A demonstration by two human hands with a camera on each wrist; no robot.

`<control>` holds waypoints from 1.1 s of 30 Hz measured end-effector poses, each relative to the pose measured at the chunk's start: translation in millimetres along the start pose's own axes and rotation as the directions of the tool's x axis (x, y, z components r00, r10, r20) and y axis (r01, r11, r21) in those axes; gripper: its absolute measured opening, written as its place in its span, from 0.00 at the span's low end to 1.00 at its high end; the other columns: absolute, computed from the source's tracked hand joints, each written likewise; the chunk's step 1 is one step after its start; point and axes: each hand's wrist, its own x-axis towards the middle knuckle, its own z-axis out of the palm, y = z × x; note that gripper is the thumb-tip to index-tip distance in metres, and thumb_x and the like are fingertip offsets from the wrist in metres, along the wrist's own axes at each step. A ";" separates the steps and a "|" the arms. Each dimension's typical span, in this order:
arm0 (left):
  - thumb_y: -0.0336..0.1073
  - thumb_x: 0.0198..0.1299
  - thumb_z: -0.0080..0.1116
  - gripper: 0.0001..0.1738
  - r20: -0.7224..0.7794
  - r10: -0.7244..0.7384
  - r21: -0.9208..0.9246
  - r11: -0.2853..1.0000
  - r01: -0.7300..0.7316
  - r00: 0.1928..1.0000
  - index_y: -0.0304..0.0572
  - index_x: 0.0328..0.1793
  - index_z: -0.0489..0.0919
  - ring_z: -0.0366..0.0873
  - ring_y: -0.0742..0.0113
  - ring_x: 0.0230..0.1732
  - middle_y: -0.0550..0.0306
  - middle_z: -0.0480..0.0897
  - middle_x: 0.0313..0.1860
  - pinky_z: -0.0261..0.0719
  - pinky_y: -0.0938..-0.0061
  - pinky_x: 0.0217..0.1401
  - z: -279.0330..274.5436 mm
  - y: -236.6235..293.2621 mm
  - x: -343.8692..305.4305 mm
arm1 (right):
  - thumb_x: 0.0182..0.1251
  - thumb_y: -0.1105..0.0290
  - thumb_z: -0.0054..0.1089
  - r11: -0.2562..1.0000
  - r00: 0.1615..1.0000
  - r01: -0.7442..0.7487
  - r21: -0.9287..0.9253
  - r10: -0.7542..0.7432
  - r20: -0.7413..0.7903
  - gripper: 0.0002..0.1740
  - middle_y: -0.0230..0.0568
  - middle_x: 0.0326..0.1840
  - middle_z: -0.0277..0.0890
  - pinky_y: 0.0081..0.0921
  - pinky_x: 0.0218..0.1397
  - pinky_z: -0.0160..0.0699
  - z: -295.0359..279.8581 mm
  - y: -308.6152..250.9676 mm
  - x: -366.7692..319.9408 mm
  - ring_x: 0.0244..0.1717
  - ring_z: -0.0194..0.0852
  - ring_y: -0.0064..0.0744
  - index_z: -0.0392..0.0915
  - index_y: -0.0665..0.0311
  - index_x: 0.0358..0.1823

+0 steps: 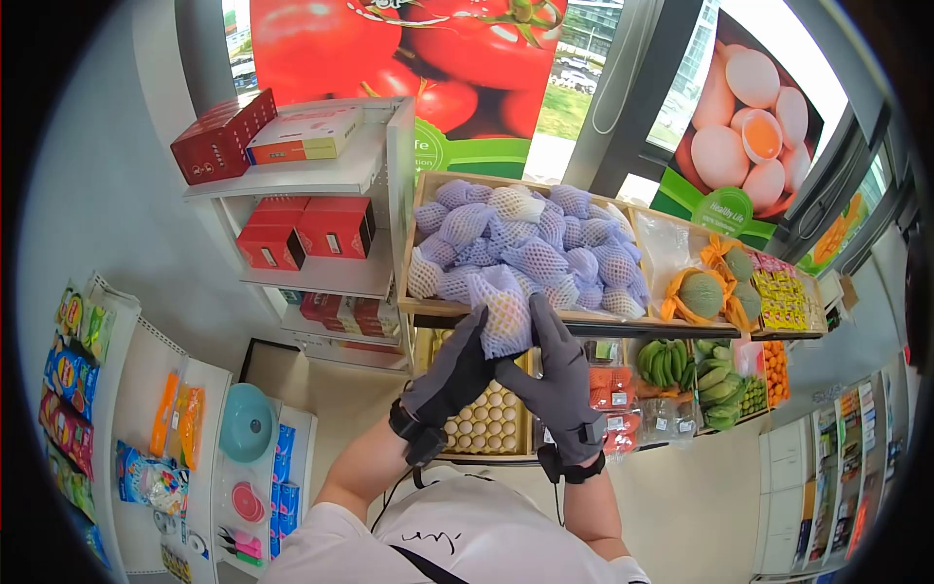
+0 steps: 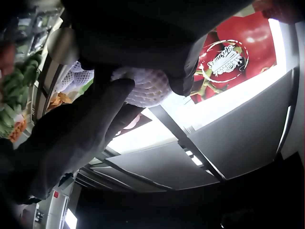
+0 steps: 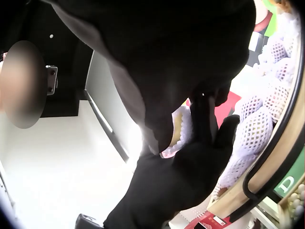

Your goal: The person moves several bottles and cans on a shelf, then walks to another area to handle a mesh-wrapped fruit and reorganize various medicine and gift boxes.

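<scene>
- Currently, a net-sleeved fruit (image 1: 504, 316) sits at the centre of the head view, held upright between two grey-gloved hands, just over the front edge of a wooden tray.
- The left hand (image 1: 448, 365) grips the fruit's left side, its fingers bent against the white foam net.
- The right hand (image 1: 556, 375) grips the opposite side, its thumb reaching toward the left hand below the fruit.
- In the left wrist view, the net shows between dark fingers near the upper middle; in the right wrist view only a slice of it shows at the centre, the gloves covering the rest.
- Behind, in the upper middle of the head view, the wooden tray (image 1: 428, 309) bears a pile of wrapped fruits (image 1: 467, 224) in lilac and white nets.
- Right of that pile lie melons (image 1: 700, 294) with orange wrapping, then yellow packets (image 1: 783, 299).
- Below the tray, eggs (image 1: 484, 428) stand in rows at lower centre, partly behind the left hand, with green bananas (image 1: 665, 362) at centre right.
- At upper left, a white shelf (image 1: 292, 180) carries red boxes (image 1: 336, 229); at lower left rests a teal basin (image 1: 247, 423).
- A tomato poster (image 1: 326, 49) fills the top middle.
</scene>
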 end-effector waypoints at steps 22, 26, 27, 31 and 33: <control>0.34 0.75 0.83 0.40 -0.063 0.342 0.849 0.512 -0.130 0.938 0.39 0.90 0.79 0.92 0.61 0.72 0.54 0.94 0.74 0.89 0.63 0.79 -35.9 -20.6 -16.0 | 0.81 0.70 0.81 0.638 0.853 -0.509 0.577 0.465 0.239 0.41 0.47 0.74 0.89 0.32 0.75 0.93 40.3 12.8 9.0 0.70 0.91 0.31 0.73 0.78 0.88; 0.45 0.71 0.87 0.44 -0.071 0.381 0.987 0.161 0.009 0.922 0.40 0.89 0.81 0.95 0.55 0.73 0.49 0.96 0.73 0.89 0.62 0.78 2.7 2.9 -30.4 | 0.76 0.62 0.88 0.614 0.825 -0.547 0.568 0.510 0.242 0.45 0.46 0.70 0.92 0.32 0.68 0.95 48.1 7.0 22.9 0.63 0.94 0.30 0.76 0.78 0.86; 0.46 0.70 0.87 0.46 -0.063 0.358 0.997 0.073 0.039 0.932 0.39 0.91 0.79 0.95 0.56 0.72 0.49 0.96 0.74 0.89 0.62 0.79 18.2 10.9 -36.2 | 0.76 0.62 0.88 0.620 0.829 -0.541 0.568 0.508 0.235 0.45 0.46 0.70 0.92 0.32 0.68 0.95 48.0 14.2 28.7 0.63 0.94 0.30 0.76 0.78 0.86; 0.52 0.71 0.85 0.52 -0.110 0.313 0.982 -0.114 0.152 0.943 0.39 0.96 0.76 0.95 0.54 0.73 0.45 0.96 0.74 0.89 0.61 0.80 -1.3 13.8 -54.1 | 0.78 0.69 0.85 0.746 0.901 -0.385 0.543 0.430 0.048 0.38 0.45 0.63 0.93 0.29 0.62 0.97 33.8 55.6 64.0 0.58 0.94 0.29 0.78 0.78 0.83; 0.55 0.71 0.85 0.54 -0.134 0.317 0.967 -0.166 0.195 0.939 0.39 0.97 0.74 0.95 0.52 0.74 0.43 0.96 0.74 0.89 0.61 0.80 -17.2 11.2 -68.0 | 0.76 0.71 0.85 0.824 0.899 -0.168 0.541 0.353 -0.258 0.42 0.44 0.59 0.94 0.29 0.57 0.96 9.7 62.6 91.0 0.57 0.93 0.28 0.77 0.79 0.85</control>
